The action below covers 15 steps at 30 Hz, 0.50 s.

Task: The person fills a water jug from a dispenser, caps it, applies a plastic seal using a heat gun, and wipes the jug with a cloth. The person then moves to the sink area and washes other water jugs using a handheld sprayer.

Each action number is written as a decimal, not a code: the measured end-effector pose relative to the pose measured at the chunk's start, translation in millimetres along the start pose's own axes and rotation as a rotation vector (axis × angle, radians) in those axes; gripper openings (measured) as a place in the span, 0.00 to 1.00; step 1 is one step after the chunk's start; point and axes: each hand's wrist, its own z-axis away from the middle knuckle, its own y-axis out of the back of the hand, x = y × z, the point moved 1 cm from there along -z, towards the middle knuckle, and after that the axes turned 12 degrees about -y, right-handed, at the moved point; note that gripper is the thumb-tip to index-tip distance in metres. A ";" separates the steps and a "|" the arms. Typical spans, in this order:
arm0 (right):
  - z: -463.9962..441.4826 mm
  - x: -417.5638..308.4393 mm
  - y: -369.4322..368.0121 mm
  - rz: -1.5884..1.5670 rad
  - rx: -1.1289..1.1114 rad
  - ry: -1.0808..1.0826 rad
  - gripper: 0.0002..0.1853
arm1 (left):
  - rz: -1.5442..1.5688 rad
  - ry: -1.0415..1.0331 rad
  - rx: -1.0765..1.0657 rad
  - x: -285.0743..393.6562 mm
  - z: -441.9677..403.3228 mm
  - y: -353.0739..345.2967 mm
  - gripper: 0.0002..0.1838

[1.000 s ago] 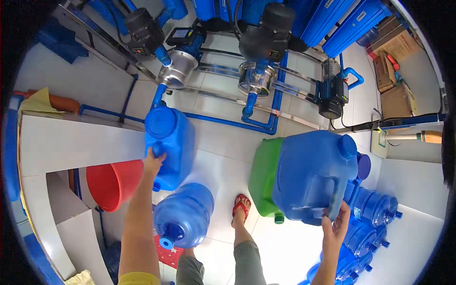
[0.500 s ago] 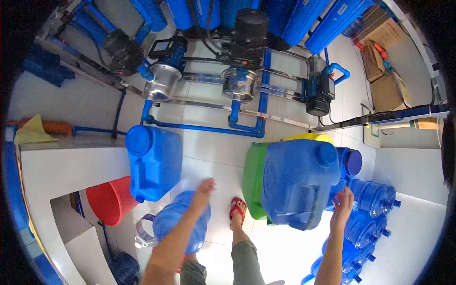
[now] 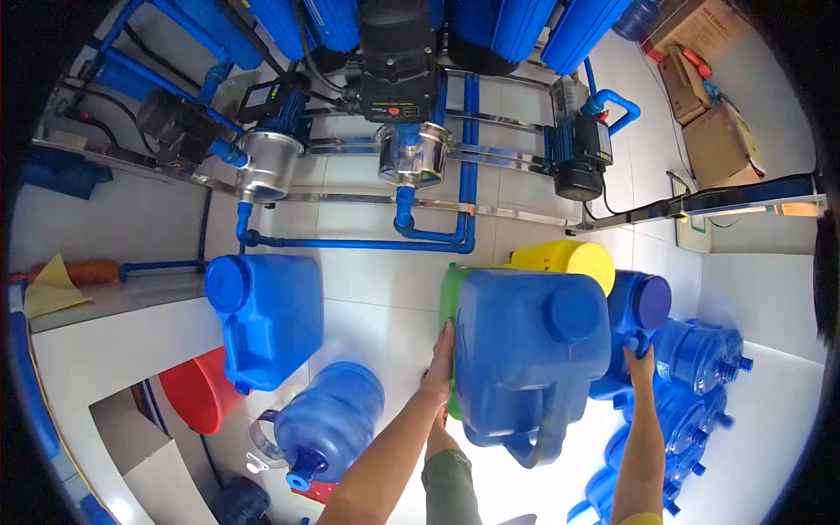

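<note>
A large translucent blue water container (image 3: pixel 534 350) with a round cap and a moulded handle stands in front of me. My left hand (image 3: pixel 440 367) lies along its left side with the fingers stretched out, between it and a green container (image 3: pixel 451 293). Whether the palm presses on the blue or the green one, I cannot tell. To the right, my right hand (image 3: pixel 641 354) is closed around the handle of another blue container (image 3: pixel 617 315) with a dark cap. A yellow container (image 3: pixel 573 260) sits behind, partly hidden.
Left are an upright blue container (image 3: pixel 276 319), a red bucket (image 3: pixel 201 394) and a round blue water bottle (image 3: pixel 332 416) tilted toward me. Several water bottles (image 3: pixel 691 354) lie stacked at right. Pumps (image 3: pixel 267 162) and blue pipes (image 3: pixel 359 246) line the back.
My left hand has moved right, from over the round bottle to the big blue container's side. My right hand has closed on the handle behind it. The view has shifted slightly.
</note>
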 end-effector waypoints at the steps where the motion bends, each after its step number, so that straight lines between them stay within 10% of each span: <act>1: 23.4 -32.4 16.5 -0.107 -0.182 -0.135 0.29 | 0.048 0.007 -0.040 -4.6 -4.9 3.8 0.42; 15: 114.0 -116.7 10.5 -0.495 -0.560 -0.208 0.21 | -0.073 0.012 -0.036 112.5 16.1 21.1 0.36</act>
